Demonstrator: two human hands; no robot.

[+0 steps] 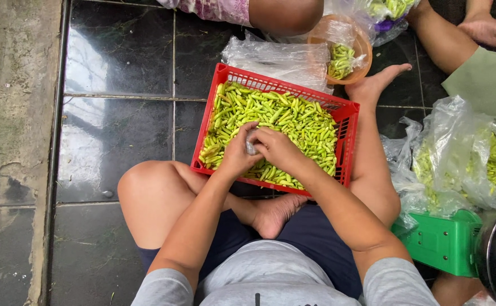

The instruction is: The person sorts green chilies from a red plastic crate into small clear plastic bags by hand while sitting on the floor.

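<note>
Dark glossy floor tiles point(118, 56) carry everything, with a rough concrete strip running along their far left edge. Taking the red crate point(343, 122) as the landmark: it sits on the floor right in front of the seated person, its near edge resting against their crossed legs, likely so both hands can reach in without stretching. It is filled with a thick layer of small green chillies point(293, 122).

Both hands meet over the middle of the crate. The left hand point(238, 152) and right hand point(276, 148) are curled together around a small pale, shiny thing point(250, 148), pinched between the fingers; it is too small and too covered to say what it is. Each grip is closed tight, fingers folded in, and held just above the chillies, so anything that slips would fall back into the crate.

Beyond the crate lies a clear plastic bag point(276, 59), and just to its right an orange bowl point(361, 48) holding more chillies. To the right of the crate, past the person's leg, another clear bag of chillies point(457, 158) slumps on the floor above a green plastic stool or box point(440, 241). Other people's bare feet and knees show beyond and to the right.
</note>
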